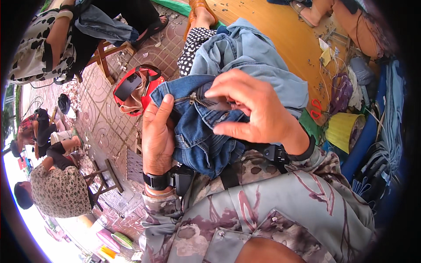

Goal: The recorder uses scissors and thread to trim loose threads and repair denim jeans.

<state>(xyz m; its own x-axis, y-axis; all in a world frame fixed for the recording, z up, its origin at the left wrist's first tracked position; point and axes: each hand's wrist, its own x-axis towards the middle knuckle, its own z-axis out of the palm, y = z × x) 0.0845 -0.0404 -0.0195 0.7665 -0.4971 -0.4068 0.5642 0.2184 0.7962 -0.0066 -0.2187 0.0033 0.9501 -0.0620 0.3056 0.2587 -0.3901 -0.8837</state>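
A pair of dark blue jeans (197, 144) lies bunched over my lap, its waistband and metal zipper (198, 100) turned up. My left hand (158, 127) is closed on the waistband's left end, thumb on top. Over the zipper hovers my right hand (263, 109), index finger and thumb wide apart, the other fingers curled inward. A blurred greyish thing (220, 106) shows between them, seemingly in the curled fingers; its kind cannot be made out. Beyond the jeans lies a light blue denim garment (254, 57), partly over black cloth with white dots.
A red bag (136, 103) with a phone on it lies on the tiled floor to the left. Several people sit nearby on low stools. An orange-brown board (298, 48) with scraps lies ahead right. On the right are a yellow container (344, 131) and a blue denim pile (390, 127).
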